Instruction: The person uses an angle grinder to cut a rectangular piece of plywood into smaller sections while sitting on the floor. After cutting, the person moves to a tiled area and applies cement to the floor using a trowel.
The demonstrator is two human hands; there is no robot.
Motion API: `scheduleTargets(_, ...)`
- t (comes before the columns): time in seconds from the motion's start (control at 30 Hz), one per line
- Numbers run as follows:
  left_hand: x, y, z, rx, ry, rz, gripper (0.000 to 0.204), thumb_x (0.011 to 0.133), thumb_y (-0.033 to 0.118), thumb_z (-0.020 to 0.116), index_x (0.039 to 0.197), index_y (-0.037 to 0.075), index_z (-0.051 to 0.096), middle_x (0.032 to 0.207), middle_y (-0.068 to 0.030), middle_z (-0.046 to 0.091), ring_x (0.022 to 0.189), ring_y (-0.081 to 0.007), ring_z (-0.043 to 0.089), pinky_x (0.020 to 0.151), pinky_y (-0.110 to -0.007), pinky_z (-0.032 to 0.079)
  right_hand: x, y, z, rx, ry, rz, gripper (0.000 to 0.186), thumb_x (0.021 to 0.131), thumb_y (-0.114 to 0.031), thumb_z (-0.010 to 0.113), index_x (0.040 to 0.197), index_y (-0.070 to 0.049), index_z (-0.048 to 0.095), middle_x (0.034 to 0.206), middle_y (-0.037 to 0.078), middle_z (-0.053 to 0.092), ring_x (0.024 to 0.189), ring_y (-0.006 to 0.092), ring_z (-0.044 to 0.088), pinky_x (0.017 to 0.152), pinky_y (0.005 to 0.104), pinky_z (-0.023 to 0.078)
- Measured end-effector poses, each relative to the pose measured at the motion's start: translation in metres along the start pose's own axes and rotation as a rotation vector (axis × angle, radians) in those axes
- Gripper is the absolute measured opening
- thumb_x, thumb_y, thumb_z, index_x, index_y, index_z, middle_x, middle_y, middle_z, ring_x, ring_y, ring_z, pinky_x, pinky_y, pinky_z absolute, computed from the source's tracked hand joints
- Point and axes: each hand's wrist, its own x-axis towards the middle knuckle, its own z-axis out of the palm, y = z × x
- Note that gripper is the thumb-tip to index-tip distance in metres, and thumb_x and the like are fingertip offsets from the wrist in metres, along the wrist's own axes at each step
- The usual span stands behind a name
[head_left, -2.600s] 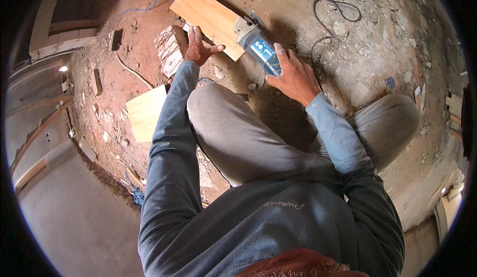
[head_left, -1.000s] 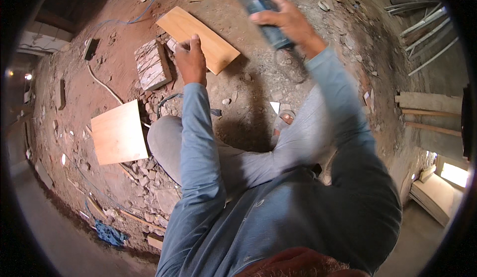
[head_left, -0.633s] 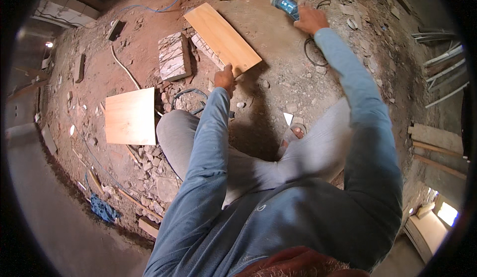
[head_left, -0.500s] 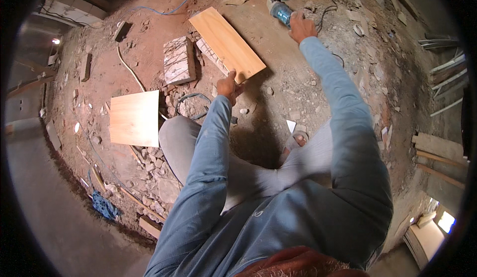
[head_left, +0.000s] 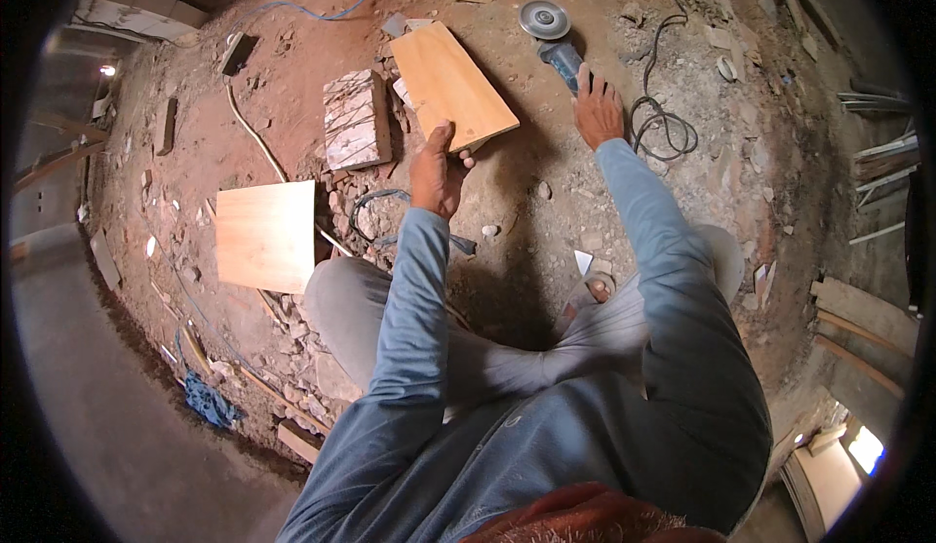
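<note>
1. I have the left hand [head_left: 437, 174] on the near end of a wooden board [head_left: 450, 83], pinching it with the thumb on the top face and the fingers curled beneath the edge
2. The board sits ahead of the left knee, slanting away from me toward the upper left, its far end beyond the hand
3. My right hand [head_left: 598, 114] reaches further out and touches the back end of a grinder [head_left: 562, 63]; its fingers point forward over the body, but I cannot tell how firmly they close around it
4. The grinder is to the right of the board, apart from it, with its round disc [head_left: 544, 19] at the far end, facing up
5. Just left of the board I see a pale block [head_left: 353, 120] crossed by dark lines
6. A second, wider board [head_left: 265, 237] lies beside the left knee, well apart from both hands
7. Near the right hand, a black cord [head_left: 667, 135] lies looped on the dirt floor [head_left: 526, 236], and a small white triangular piece [head_left: 583, 262] rests close to the foot [head_left: 599, 290]
</note>
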Motion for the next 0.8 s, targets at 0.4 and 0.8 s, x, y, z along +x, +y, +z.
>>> scheduleTargets(0.4,-0.051,0.07,0.017,0.105,-0.147,0.289,0.042,0.097,0.033,0.067,0.121,0.001,0.056,0.103,-0.0066,0.066,0.083,-0.0144,0.064,0.058,-0.029,0.05,0.057,0.009,-0.035,0.195,-0.55,0.388,0.097,0.081,-0.077,0.06,0.137,0.001,0.053,0.139,0.028,0.052,0.128,0.0439,0.052,0.108,0.0546,0.04)
scheduleTargets(0.8,-0.235,0.197,0.101,0.01,-0.092,0.257,0.054,0.094,0.031,0.07,0.131,-0.005,0.053,0.118,-0.009,0.064,0.105,-0.0161,0.063,0.092,-0.033,0.051,-0.032,0.08,-0.225,-0.006,-1.042,0.398,0.083,0.091,-0.067,0.056,0.15,-0.01,0.042,0.155,0.02,0.041,0.143,0.0355,0.039,0.114,0.0534,0.033)
